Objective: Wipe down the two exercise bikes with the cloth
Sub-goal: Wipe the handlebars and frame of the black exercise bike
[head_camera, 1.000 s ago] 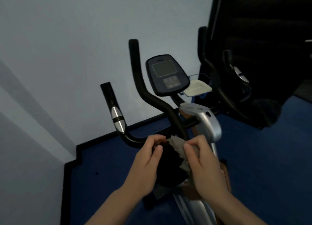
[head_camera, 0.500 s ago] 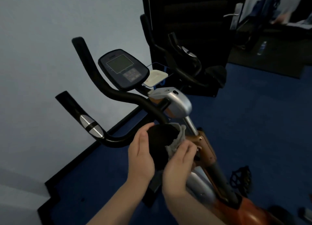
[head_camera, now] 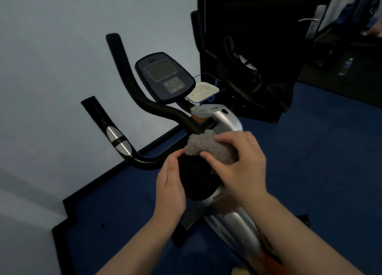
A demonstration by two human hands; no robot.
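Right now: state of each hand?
Left hand: fingers straight, cupped against the cloth's dark side.
Right hand: closed on the cloth's grey part.

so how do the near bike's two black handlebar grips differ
The outer black handlebar grip with the silver sensor band carries a shiny metal patch; the inner plain black curved grip shows none. The outer grip's tip sits lower in the picture, the inner one's higher. Both are matt black, point up towards the wall and are untouched.

The right hand's fingers (head_camera: 208, 156) cover part of the grey cloth (head_camera: 206, 146). Beneath them, a dark object (head_camera: 196, 179) is too dim to identify. The console (head_camera: 165, 78) buttons are blurred. Both forearms leave the bottom edge.
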